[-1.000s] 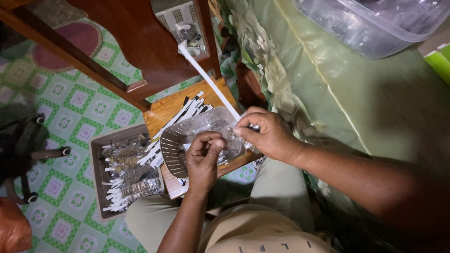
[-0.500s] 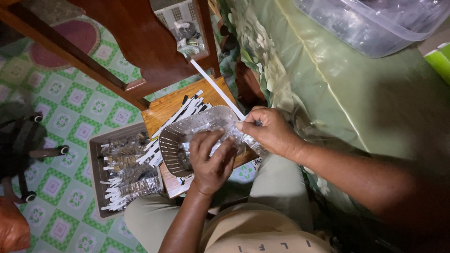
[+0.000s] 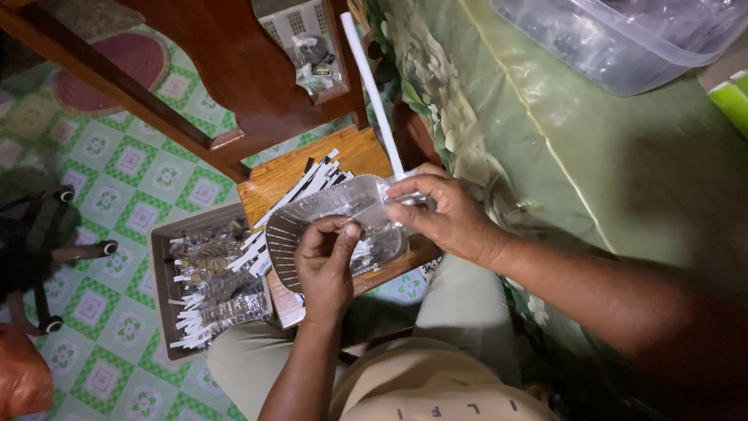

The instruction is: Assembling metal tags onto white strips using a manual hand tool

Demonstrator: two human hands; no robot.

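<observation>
White tube (image 3: 372, 93) now steeper vs. earlier, right hand (image 3: 440, 214) grip seemingly clamped on it; left hand (image 3: 327, 261) pinching clear bag (image 3: 366, 204).

A small wooden stool (image 3: 366, 152) carries white strips (image 3: 308, 187) and a slotted basket (image 3: 284, 242).

tray (image 3: 160, 257) left of stool (image 3: 366, 152), tub (image 3: 623, 47) on table (image 3: 561, 156)

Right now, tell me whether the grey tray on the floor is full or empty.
Partly full. The grey tray holds rows of small packets and white strips across most of its floor; its left edge shows bare grey.
</observation>
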